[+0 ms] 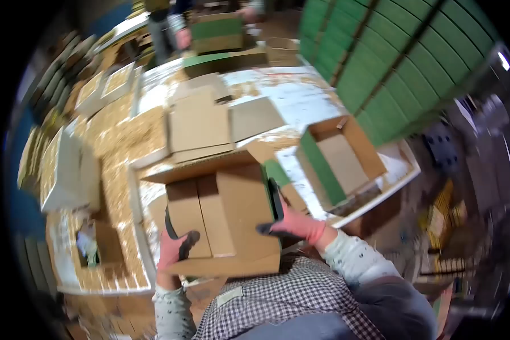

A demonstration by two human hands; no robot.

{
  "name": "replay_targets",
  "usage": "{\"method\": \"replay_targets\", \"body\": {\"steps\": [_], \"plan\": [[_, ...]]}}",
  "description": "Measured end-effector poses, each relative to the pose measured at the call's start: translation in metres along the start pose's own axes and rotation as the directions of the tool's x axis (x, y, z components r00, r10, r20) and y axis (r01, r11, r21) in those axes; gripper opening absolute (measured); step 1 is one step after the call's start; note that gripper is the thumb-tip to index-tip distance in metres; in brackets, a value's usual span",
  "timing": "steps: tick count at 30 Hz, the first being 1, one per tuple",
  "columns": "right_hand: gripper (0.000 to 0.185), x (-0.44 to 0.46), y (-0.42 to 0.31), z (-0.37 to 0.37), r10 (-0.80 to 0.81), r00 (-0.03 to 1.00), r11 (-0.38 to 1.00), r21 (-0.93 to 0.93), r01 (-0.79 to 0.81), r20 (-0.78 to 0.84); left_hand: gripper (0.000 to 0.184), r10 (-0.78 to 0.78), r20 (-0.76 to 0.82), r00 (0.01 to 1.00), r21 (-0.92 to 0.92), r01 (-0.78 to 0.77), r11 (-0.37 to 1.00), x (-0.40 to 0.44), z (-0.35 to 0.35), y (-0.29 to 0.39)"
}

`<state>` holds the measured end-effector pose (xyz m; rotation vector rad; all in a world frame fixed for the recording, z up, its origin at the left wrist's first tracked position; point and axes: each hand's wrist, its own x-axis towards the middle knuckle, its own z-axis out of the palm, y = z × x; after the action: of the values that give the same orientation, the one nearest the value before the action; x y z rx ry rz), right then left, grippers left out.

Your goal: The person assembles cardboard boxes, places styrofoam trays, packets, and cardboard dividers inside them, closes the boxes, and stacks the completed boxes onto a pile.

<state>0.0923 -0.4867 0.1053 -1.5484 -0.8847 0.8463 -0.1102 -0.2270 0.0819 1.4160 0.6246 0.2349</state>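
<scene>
Between my two hands is a cardboard box [241, 212], brown inside with a green outer side, its top flaps standing up and its inside showing bare. My left hand [175, 246], in a pink glove with dark fingers, grips its near left edge. On the right wall, my right hand [292, 221] in a matching glove has its thumb inside and its fingers outside. Right of the held box stands another open box [345, 161] with a green side. Flat cardboard sheets [201, 124] lie just beyond my hands.
A tall stack of green boxes [402, 62] rises at the right. Across the table, another person's hand [183, 38] is at a green box [218, 33]. White trays [56, 170] stand at the left, near a small box [105, 243] with scraps inside. The worn white tabletop [300, 96] shows between things.
</scene>
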Motion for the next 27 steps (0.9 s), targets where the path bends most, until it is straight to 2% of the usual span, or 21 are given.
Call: {"method": "replay_targets", "body": {"steps": [2, 3, 5, 6, 7, 9, 11, 13, 14, 15, 17, 18, 19, 20, 21, 22, 23, 24, 25, 26, 27], "plan": [[0.093, -0.048, -0.029, -0.008, 0.247, 0.923, 0.965, 0.165, -0.205, -0.297, 0.052, 0.008, 0.145, 0.989, 0.055, -0.016, 0.998, 0.019, 0.036, 0.009], [0.089, -0.078, -0.031, -0.022, 0.345, 0.836, 0.935, 0.229, -0.270, -0.426, 0.049, 0.124, 0.173, 0.977, 0.092, -0.141, 0.986, 0.029, 0.069, 0.018], [0.071, -0.138, -0.028, -0.049, 0.443, 0.693, 0.816, 0.575, -0.049, -0.569, 0.044, 0.269, 0.293, 0.917, 0.070, -0.301, 0.951, 0.056, 0.134, 0.054], [0.068, -0.165, -0.026, -0.063, 0.462, 0.637, 0.757, 0.648, 0.080, -0.618, 0.044, 0.221, 0.411, 0.884, -0.010, -0.239, 0.971, 0.078, 0.158, 0.067], [0.066, -0.187, -0.020, -0.079, 0.453, 0.590, 0.724, 0.662, 0.194, -0.668, 0.043, 0.183, 0.521, 0.834, -0.082, -0.165, 0.983, 0.103, 0.180, 0.078], [0.062, -0.214, -0.008, -0.111, 0.420, 0.525, 0.682, 0.639, 0.356, -0.740, 0.047, 0.360, 0.483, 0.798, -0.060, -0.380, 0.923, 0.187, 0.237, 0.045], [0.058, -0.214, 0.017, -0.139, 0.382, 0.496, 0.659, 0.606, 0.445, -0.780, 0.058, 0.440, 0.473, 0.763, 0.078, -0.533, 0.842, 0.256, 0.294, 0.024], [0.055, -0.193, 0.052, -0.162, 0.335, 0.495, 0.643, 0.578, 0.503, -0.802, 0.073, 0.242, 0.518, 0.821, 0.128, -0.354, 0.926, 0.293, 0.324, -0.004], [0.053, -0.177, 0.072, -0.171, 0.297, 0.508, 0.640, 0.564, 0.522, -0.808, 0.079, 0.090, 0.581, 0.809, 0.246, -0.280, 0.928, 0.312, 0.332, -0.025], [0.051, -0.160, 0.091, -0.177, 0.241, 0.539, 0.635, 0.551, 0.541, -0.807, 0.076, 0.077, 0.544, 0.836, 0.207, -0.223, 0.953, 0.296, 0.333, -0.013], [0.048, -0.130, 0.124, -0.185, 0.042, 0.640, 0.633, 0.516, 0.577, -0.767, 0.071, 0.182, 0.534, 0.826, 0.118, -0.286, 0.951, 0.291, 0.321, -0.011], [0.047, -0.119, 0.133, -0.188, 0.018, 0.650, 0.727, 0.457, 0.513, -0.759, 0.062, 0.229, 0.484, 0.844, 0.183, -0.354, 0.917, 0.263, 0.291, 0.017], [0.054, -0.116, 0.129, -0.187, 0.245, 0.484, 0.915, 0.365, 0.170, -0.840, 0.062, 0.288, 0.496, 0.820, 0.064, -0.365, 0.929, 0.256, 0.260, 0.030], [0.066, -0.103, 0.095, -0.185, 0.442, 0.349, 0.826, 0.526, 0.201, -0.827, 0.074, 0.352, 0.524, 0.776, 0.343, -0.571, 0.746, 0.236, 0.219, 0.061], [0.076, -0.116, 0.092, -0.198, 0.303, 0.346, 0.951, 0.259, -0.167, -0.888, 0.083, 0.241, 0.529, 0.814, 0.700, -0.578, 0.419, 0.224, 0.173, 0.073], [0.079, -0.126, 0.081, -0.204, 0.028, 0.292, 0.659, -0.202, -0.725, -0.956, 0.073, 0.062, 0.405, 0.912, 0.887, -0.408, 0.215, 0.215, 0.127, 0.059], [0.081, -0.119, 0.035, -0.197, -0.057, 0.237, 0.703, -0.207, -0.681, -0.970, 0.065, -0.080, 0.213, 0.974, 0.976, -0.216, -0.029, 0.213, 0.081, 0.041], [0.075, -0.114, 0.010, -0.198, -0.151, 0.181, 0.765, -0.231, -0.601, -0.972, 0.056, -0.254, 0.142, 0.957, 0.987, -0.118, 0.108, 0.232, 0.031, 0.008], [0.069, -0.100, -0.011, -0.187, -0.332, 0.121, 0.817, -0.350, -0.459, -0.935, 0.048, -0.429, 0.088, 0.899, 0.973, 0.015, 0.231, 0.238, -0.008, -0.019], [0.065, -0.077, -0.053, -0.170, -0.492, 0.229, 0.789, -0.542, -0.290, -0.840, 0.043, -0.280, -0.017, 0.960, 0.978, 0.074, 0.196, 0.199, 0.008, 0.015], [0.067, -0.058, -0.070, -0.161, -0.674, 0.319, 0.609, -0.746, -0.271, -0.666, 0.041, -0.043, -0.079, 0.996, 0.996, 0.081, 0.046, 0.182, 0.011, 0.028]]}}
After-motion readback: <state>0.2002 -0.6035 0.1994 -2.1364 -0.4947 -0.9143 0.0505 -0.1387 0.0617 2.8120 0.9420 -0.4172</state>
